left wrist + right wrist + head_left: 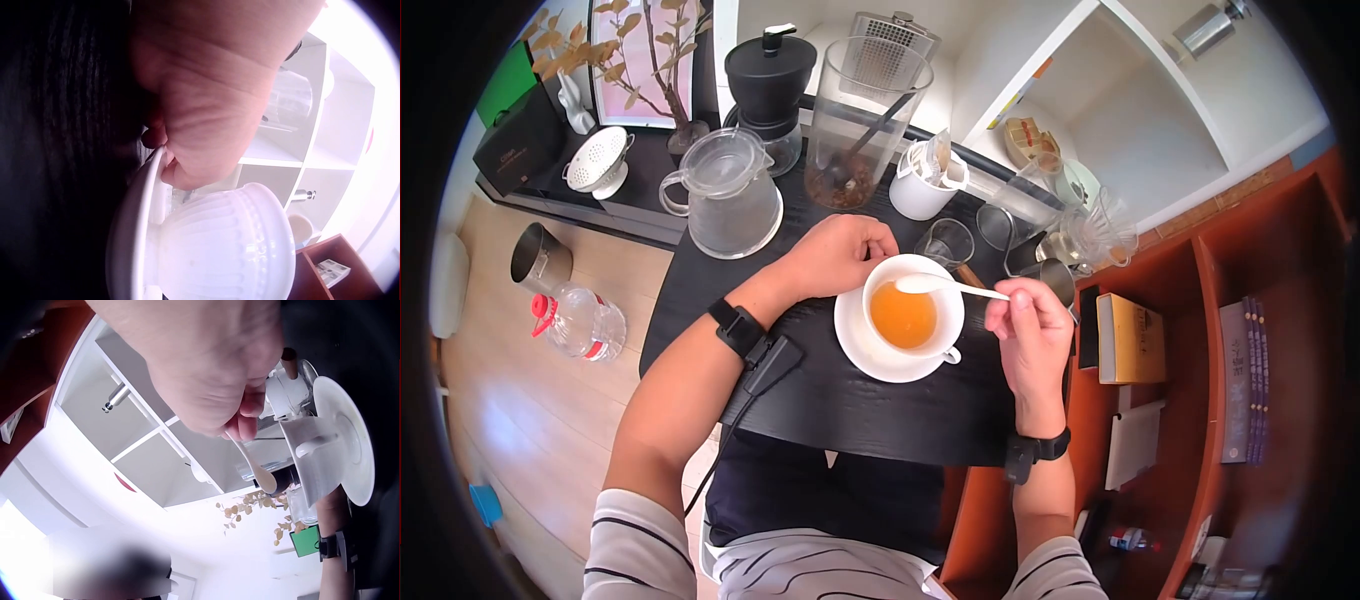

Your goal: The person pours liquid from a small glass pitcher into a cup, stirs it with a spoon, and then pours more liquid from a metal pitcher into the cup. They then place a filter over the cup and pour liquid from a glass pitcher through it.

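A white cup [952, 330] of orange-yellow liquid [904, 318] stands on a white saucer [856, 345] on the black table. My left hand [832, 254] rests at the saucer's far left side. In the left wrist view, its thumb and fingers pinch the rim of the saucer [132, 219], beside the ribbed wall of the cup [225, 244]. Between thumb and fingertips, my right hand [1034, 335] pinches the handle end of a white spoon [962, 287]. The spoon's bowl hangs over the cup's far rim; the right wrist view shows the spoon [255, 467] raised above the cup.
Behind the cup are a small glass [948, 240], a white mug [920, 195] with a drip bag and a tall clear container [825, 130]. A glass pitcher [730, 215] and a black grinder [768, 75] stand back left. A brown shelf [1200, 260] borders the table's right.
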Demonstrator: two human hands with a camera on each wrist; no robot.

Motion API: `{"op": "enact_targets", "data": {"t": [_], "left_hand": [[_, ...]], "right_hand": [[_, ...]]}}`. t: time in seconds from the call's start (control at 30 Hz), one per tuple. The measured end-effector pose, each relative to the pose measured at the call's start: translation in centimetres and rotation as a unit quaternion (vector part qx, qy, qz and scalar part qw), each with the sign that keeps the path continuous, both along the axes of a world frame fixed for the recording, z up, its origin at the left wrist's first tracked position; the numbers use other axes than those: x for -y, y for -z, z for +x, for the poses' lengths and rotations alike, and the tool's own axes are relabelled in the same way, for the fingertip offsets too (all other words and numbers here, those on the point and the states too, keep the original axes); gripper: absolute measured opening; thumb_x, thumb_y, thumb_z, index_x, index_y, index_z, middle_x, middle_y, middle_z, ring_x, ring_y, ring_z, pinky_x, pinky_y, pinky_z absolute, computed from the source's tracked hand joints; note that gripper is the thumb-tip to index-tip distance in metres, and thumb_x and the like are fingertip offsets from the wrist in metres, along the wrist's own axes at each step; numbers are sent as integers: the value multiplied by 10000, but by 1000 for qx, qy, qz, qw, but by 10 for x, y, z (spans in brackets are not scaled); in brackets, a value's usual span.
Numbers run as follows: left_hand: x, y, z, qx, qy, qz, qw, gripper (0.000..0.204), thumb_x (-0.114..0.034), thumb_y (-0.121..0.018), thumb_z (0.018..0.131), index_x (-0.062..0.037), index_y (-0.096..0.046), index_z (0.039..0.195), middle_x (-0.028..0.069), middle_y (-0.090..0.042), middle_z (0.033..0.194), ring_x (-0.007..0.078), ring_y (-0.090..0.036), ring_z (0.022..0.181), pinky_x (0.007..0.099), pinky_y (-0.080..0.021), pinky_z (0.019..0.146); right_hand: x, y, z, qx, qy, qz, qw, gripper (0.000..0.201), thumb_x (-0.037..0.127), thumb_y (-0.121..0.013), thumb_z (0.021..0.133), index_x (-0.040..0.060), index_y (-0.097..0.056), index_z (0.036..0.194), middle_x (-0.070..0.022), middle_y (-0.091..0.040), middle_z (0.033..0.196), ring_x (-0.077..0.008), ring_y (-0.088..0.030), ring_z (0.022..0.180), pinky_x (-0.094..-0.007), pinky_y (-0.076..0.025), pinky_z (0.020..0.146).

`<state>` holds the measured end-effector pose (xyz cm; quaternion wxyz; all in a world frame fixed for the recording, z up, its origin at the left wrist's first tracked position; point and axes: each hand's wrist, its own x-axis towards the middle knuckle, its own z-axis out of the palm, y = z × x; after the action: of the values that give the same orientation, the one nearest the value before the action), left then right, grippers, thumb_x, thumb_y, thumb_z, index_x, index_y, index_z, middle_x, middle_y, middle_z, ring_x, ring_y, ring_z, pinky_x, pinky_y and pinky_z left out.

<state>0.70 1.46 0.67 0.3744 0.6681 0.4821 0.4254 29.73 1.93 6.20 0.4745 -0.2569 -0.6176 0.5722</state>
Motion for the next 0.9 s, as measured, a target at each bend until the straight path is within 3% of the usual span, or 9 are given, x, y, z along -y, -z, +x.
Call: {"op": "enact_targets", "data": {"t": [0.03,0.1,0.2,0.27,0.33,0.67,0.8,0.9], "left_hand": [[-1,1,-1,7,-2,2,1000,120,-110,-774,876,-30,-775,965,56,-733,802,137,-674,705,296,-531,674],[-2,4,0,-8,-4,-6,1000,139,-117,-835,890,-36,-769,983,-11,-677,850,46,-581,751,229,-471,656],[-6,14,1,33,8,-23,999,123,-102,-826,888,-36,-770,975,-1,-694,849,52,-597,749,239,-479,654],[-3,5,0,6,-9,-14,1000,131,-116,-828,878,-39,-775,970,18,-715,843,71,-623,740,257,-494,658],[-3,6,-1,-20,-15,8,1000,158,-146,-835,865,-39,-778,967,37,-730,831,102,-649,728,274,-507,665],[-1,5,-1,-31,-22,17,999,211,-195,-853,831,-43,-779,957,51,-735,810,134,-671,719,296,-515,672],[-2,7,0,-27,-27,18,999,224,-212,-858,819,-50,-780,953,49,-735,805,144,-677,716,301,-518,675],[-3,8,-1,-27,-27,25,999,227,-221,-855,816,-55,-781,952,51,-735,805,152,-681,716,304,-520,676]], "right_hand": [[3,3,6,-20,7,4,1000,213,124,-611,1098,-47,-701,1187,-90,-725,905,-118,-636,745,-242,-481,671],[16,5,20,-44,57,15,997,230,158,-610,1104,-42,-681,1194,-83,-696,890,-125,-606,744,-255,-457,658],[31,14,48,-97,132,21,986,234,184,-615,1105,-28,-676,1182,-66,-670,905,-129,-597,796,-249,-445,678],[41,25,61,-62,224,8,972,216,172,-630,1098,-22,-683,1177,-65,-676,901,-123,-607,793,-240,-465,687],[52,36,64,-29,259,-25,965,196,157,-645,1089,-16,-692,1169,-65,-686,905,-117,-626,797,-229,-480,690],[54,55,71,104,174,-44,978,187,119,-666,1073,-10,-733,1190,-64,-740,939,-92,-652,793,-217,-494,693],[50,54,75,203,153,-20,967,182,93,-722,1033,21,-753,1197,-37,-730,959,-76,-648,803,-211,-502,725],[49,51,74,283,146,65,946,177,61,-750,1000,8,-762,1168,-32,-712,986,-77,-639,820,-226,-501,725]]}}
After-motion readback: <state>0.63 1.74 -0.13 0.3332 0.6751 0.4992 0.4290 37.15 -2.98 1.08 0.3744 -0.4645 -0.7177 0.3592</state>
